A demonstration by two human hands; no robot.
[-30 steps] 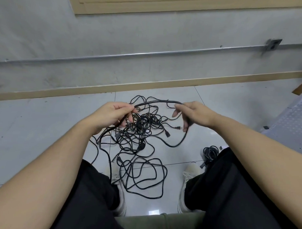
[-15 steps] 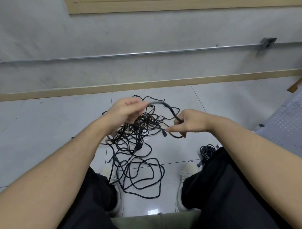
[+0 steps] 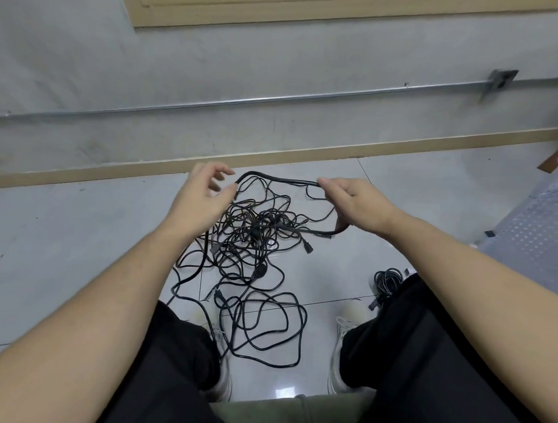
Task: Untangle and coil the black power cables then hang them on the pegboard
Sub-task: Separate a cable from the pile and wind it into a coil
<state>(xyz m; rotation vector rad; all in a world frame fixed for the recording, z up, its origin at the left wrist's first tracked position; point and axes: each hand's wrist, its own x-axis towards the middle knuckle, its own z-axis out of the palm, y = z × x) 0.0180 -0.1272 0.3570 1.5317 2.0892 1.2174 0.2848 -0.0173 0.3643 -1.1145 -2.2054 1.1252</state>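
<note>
- Black power cables (image 3: 254,239) lie in a loose tangle on the pale tiled floor (image 3: 80,236), between the person's feet and the wall.
- One thicker cable strand (image 3: 279,179) is lifted out of the tangle and arcs across between the two hands, above the pile.
- Right hand (image 3: 355,203) grips the strand: thumb and curled fingers close round its right end, and the cable bends down under the palm, ending in a plug near the floor.
- Left hand (image 3: 202,199) sits at the strand's left end, fingers loosely curled and slightly spread; the thumb tip seems to touch the cable, but a firm grip cannot be told.
- A second, already coiled black cable bundle (image 3: 387,280) lies on the floor beside the right leg.
- White shoes (image 3: 346,324) and black trousers (image 3: 424,358) frame the tangle from below.
- Behind, a grey wall (image 3: 276,69) carries a metal conduit (image 3: 275,99) and a tan skirting board (image 3: 400,146).
</note>
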